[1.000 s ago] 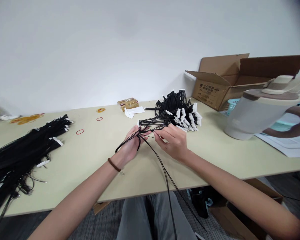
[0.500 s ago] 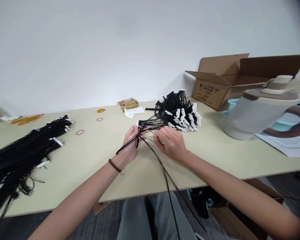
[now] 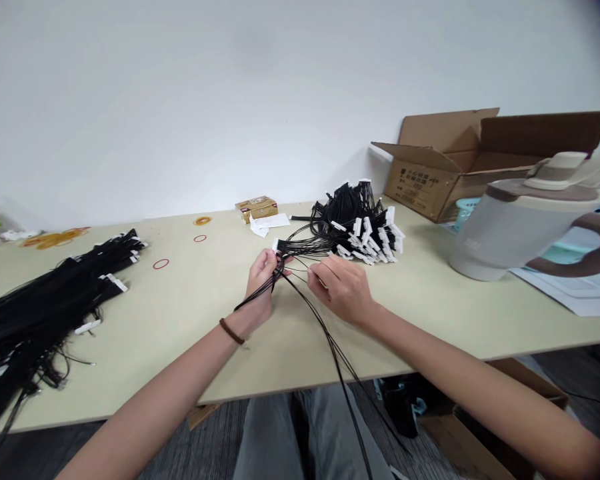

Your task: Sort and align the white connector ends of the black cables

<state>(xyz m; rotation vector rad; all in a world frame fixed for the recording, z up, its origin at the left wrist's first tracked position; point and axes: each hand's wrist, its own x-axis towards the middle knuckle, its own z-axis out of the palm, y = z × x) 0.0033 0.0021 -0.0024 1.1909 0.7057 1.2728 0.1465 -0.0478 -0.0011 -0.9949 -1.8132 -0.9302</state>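
Note:
My left hand (image 3: 263, 283) is closed around a bundle of thin black wires (image 3: 280, 267). A white connector (image 3: 275, 246) tops the wires just beyond my thumb. Some strands drape back over my left wrist; others hang past the table edge in front of my legs. To the right, my right hand (image 3: 341, 287) is pinched on one or two thin wires stretched from the bundle, their ends hidden in the fingers. Behind my hands lies a coiled heap of black cables (image 3: 347, 207) with many white connectors (image 3: 375, 240), and wires run from it toward the held connector.
More black cables (image 3: 45, 307) lie along the table's left side. Red rubber bands (image 3: 161, 264), yellow bands (image 3: 203, 221) and a small gold box (image 3: 257, 208) are on the table (image 3: 190, 333). At right stand a large cup (image 3: 520, 230) and an open cardboard box (image 3: 425, 180).
The wires between my left hand and the heap have spread into looser, higher loops. My left hand has tilted slightly; my right hand stays almost in place, still pinching.

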